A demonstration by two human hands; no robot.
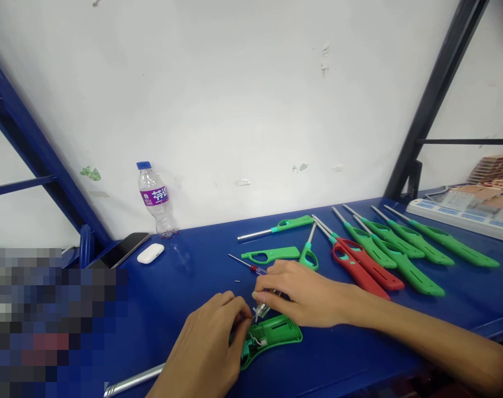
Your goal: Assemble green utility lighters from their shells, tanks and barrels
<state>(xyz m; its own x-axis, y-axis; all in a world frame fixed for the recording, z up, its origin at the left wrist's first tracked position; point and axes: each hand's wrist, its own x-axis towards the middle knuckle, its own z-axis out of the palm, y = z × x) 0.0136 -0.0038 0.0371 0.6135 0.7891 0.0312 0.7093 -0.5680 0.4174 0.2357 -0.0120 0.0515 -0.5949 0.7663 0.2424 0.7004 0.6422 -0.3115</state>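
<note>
An opened green gas lighter (282,330) lies on the blue table, with its inner parts and a thin white wire showing. Its metal barrel (135,380) sticks out to the left, beyond my left hand. My left hand (210,337) is over the lighter's middle, thumb and fingers pinched together; what they grip is hidden. Between the fingers of my right hand (301,293) is a small clear fuel tank (262,309), tilted just above the green shell, its white end towards my left fingertips. A screwdriver (255,269) with a red and clear handle lies beyond my right fingers.
Green lighters (421,276) and red lighters (359,271) lie at the right. Behind my hands is a loose green shell half (276,255). A bottle (154,202), white earbud case (151,253) and phone (125,249) are at the left. A person (48,326), pixelated, is at the left edge.
</note>
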